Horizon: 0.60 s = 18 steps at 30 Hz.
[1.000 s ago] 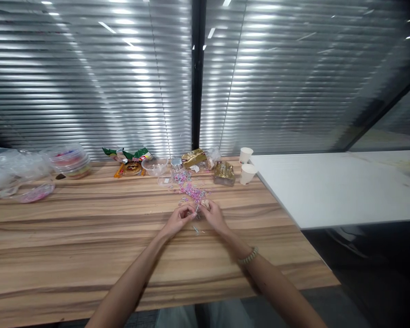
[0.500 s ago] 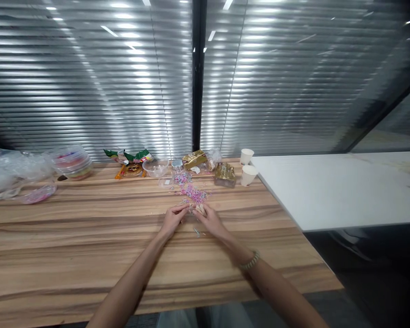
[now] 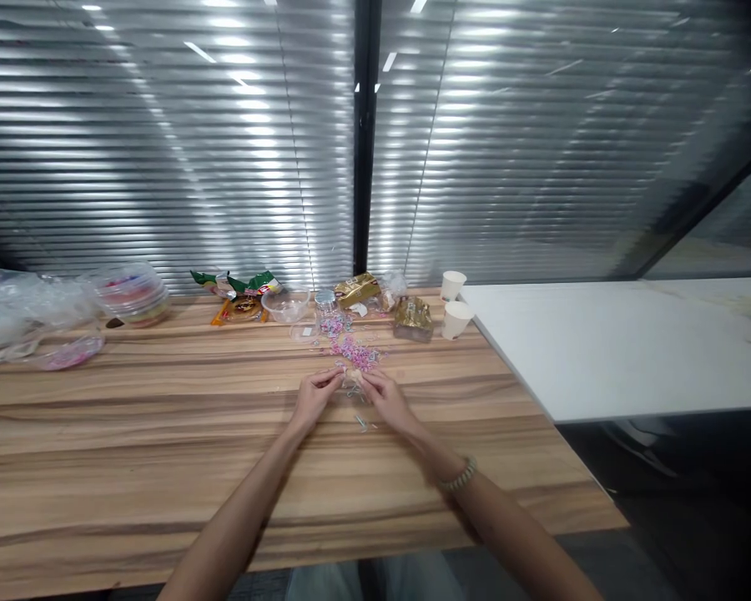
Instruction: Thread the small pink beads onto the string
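Observation:
My left hand [image 3: 315, 397] and my right hand [image 3: 385, 399] meet over the middle of the wooden table [image 3: 163, 467], fingertips pinched together. Between them is a small cream-coloured lump [image 3: 354, 377], gripped by my right fingertips. My left fingertips pinch at its left side; whether they hold the lump or a tiny bit beside it is too small to tell. Just beyond the fingers lies a loose heap of tiny pink, purple and pale beads or bits [image 3: 358, 352]. A few thin pale green pieces [image 3: 361, 423] lie below the hands.
Behind the heap stand a small clear jar [image 3: 326, 302], a clear plastic bowl [image 3: 286, 306], gold packets [image 3: 413, 320] and two paper cups [image 3: 456, 320]. Green snack wrappers [image 3: 250, 285] lie left of them. Stacked clear tubs [image 3: 131, 296] and plastic bags [image 3: 28, 309] sit far left. A white table [image 3: 626, 351] adjoins on the right.
My fingers have shifted slightly around the cream-coloured lump, which now shows more between the fingertips. Pale thin pieces under the hands show more. The rest stands as before.

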{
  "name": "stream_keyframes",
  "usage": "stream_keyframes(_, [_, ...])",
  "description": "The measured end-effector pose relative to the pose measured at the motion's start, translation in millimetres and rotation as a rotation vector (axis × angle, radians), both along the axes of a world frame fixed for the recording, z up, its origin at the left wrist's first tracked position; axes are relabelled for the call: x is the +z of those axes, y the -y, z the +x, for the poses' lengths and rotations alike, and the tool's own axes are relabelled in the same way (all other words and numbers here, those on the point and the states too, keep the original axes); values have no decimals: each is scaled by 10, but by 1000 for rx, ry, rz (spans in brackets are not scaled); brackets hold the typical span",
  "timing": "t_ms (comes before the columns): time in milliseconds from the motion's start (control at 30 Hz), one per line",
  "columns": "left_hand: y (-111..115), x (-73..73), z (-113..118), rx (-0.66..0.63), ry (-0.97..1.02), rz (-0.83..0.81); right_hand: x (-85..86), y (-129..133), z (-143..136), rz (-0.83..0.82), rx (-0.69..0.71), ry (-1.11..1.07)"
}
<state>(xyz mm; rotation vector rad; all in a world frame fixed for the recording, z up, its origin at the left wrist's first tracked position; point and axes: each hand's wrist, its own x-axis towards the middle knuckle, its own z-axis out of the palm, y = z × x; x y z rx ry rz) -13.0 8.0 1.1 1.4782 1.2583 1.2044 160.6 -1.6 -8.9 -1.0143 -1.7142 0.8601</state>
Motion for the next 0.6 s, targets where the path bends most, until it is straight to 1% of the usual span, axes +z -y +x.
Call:
stream_keyframes(67, [-10, -15, -10, -27, -17, 3, -33, -26, 4, -87, -16, -86])
stream_keyframes(167, [-17, -54, -15, -40, -39, 4, -67, -48, 0, -264, -31, -250])
stream_keyframes(233, [-17, -77, -13, -38, -59, -18, -65, -48, -4, -324, -24, -319])
stream_keyframes(367, [-6, -94, 0, -57, -87, -53, -33, -26, -18, -345, -22, -352])
stream_keyframes(433, [0, -91, 5, -67, -101, -26, -21, -16, -22, -349, -6, -333])
stream_keyframes(600, [12, -76, -1, -85, -159, 52, 16, -14, 12, -308, 100, -226])
